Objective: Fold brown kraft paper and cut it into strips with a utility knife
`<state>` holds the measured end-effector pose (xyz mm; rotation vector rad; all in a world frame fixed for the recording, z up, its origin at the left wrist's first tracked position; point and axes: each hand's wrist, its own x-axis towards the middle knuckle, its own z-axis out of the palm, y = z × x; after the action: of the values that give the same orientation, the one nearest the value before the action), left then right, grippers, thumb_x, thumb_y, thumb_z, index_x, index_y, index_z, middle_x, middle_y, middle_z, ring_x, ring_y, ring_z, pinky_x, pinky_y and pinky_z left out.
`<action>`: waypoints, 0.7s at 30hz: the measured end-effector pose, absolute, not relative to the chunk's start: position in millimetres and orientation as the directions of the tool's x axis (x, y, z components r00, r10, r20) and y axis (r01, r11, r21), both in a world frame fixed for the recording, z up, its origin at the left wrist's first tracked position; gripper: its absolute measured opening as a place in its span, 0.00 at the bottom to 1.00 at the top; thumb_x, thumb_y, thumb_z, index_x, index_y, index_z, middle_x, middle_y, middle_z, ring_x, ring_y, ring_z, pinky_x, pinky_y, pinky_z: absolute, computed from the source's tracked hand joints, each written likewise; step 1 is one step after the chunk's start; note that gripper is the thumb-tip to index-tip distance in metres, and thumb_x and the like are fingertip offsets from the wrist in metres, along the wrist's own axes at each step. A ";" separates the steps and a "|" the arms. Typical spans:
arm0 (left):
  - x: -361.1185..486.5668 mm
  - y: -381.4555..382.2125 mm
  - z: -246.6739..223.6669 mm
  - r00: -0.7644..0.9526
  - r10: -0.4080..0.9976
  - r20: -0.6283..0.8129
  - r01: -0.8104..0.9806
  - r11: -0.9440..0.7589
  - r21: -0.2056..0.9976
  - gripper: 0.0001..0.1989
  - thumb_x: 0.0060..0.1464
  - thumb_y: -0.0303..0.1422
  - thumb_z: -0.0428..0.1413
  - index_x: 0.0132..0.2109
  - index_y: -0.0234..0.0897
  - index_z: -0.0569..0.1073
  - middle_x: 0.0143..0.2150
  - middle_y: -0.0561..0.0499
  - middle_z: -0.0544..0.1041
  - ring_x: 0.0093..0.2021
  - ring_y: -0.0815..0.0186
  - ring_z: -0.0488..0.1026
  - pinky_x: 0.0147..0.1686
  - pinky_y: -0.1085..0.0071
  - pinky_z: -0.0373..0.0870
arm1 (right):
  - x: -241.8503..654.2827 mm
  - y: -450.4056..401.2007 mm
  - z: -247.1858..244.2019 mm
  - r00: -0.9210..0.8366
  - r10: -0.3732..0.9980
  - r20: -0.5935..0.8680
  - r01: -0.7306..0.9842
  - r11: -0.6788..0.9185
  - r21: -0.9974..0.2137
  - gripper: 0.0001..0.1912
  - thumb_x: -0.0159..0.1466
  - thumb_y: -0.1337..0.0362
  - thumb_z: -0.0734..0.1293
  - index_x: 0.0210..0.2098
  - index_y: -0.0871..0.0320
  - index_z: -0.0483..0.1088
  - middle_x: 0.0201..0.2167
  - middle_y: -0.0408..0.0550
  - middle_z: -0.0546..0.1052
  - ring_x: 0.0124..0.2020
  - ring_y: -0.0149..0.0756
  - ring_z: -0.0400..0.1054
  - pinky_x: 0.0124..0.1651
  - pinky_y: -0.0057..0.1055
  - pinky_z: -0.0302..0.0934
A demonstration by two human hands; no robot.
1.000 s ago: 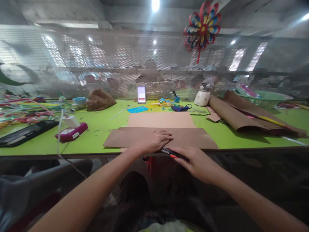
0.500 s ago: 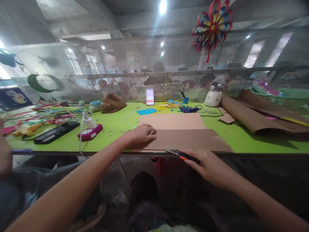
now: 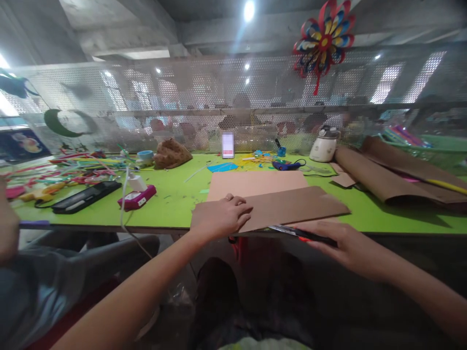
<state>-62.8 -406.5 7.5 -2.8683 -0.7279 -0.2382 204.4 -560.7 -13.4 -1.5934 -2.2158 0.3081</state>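
My left hand (image 3: 228, 216) lies flat on a folded strip of brown paper (image 3: 292, 206) at the front edge of the table, its fingers spread a little. Beneath and behind the strip is a lighter, pinkish-tan sheet (image 3: 259, 182). In my right hand (image 3: 348, 245) is a black utility knife (image 3: 312, 236) with an orange-red part, its blade pointing left along the strip's near edge. Whether the blade touches the paper is hard to make out.
Rolled brown paper (image 3: 379, 175) and a white bottle (image 3: 323, 146) stand to the right. Behind are a blue glue gun (image 3: 288, 165), a phone (image 3: 227, 145) and paper scraps. On the left lie a power strip (image 3: 136, 197), a black case (image 3: 87, 197) and another person's arm (image 3: 9, 228).
My left hand has moved right on the brown strip, which now lies at a slant with its right end farther from me. My right hand has shifted right with the knife.
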 end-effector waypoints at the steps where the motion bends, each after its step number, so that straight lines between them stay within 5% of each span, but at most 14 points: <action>1: -64.2 -405.9 7.9 0.870 0.454 0.192 0.479 -0.871 -0.109 0.20 0.65 0.42 0.41 0.56 0.43 0.70 0.54 0.47 0.72 0.52 0.57 0.67 0.51 0.62 0.62 | 203.2 -560.1 -15.2 -0.282 0.941 0.188 0.853 0.335 -0.401 0.21 0.67 0.56 0.60 0.59 0.47 0.64 0.56 0.41 0.71 0.56 0.38 0.65 0.58 0.37 0.60; 9: -95.9 -374.8 4.8 0.918 0.381 0.110 0.354 -0.912 0.208 0.18 0.66 0.41 0.43 0.54 0.46 0.73 0.57 0.52 0.70 0.56 0.65 0.67 0.53 0.71 0.62 | 189.0 -554.6 -20.4 -0.286 0.941 0.181 0.843 0.337 -0.418 0.20 0.68 0.56 0.58 0.59 0.48 0.64 0.56 0.42 0.71 0.56 0.38 0.65 0.58 0.38 0.60; 21: -101.5 -373.6 -7.6 0.908 0.372 0.192 0.337 -0.921 0.194 0.16 0.65 0.36 0.45 0.54 0.46 0.72 0.58 0.53 0.71 0.57 0.64 0.66 0.53 0.68 0.64 | 178.5 -554.5 -19.6 -0.274 0.948 0.164 0.860 0.317 -0.400 0.21 0.68 0.56 0.57 0.58 0.52 0.65 0.56 0.46 0.72 0.56 0.40 0.66 0.57 0.40 0.60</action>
<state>-101.5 -373.6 -7.6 -3.2210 -0.6023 -0.3750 178.5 -554.5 -19.6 -1.6100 -2.2206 0.3291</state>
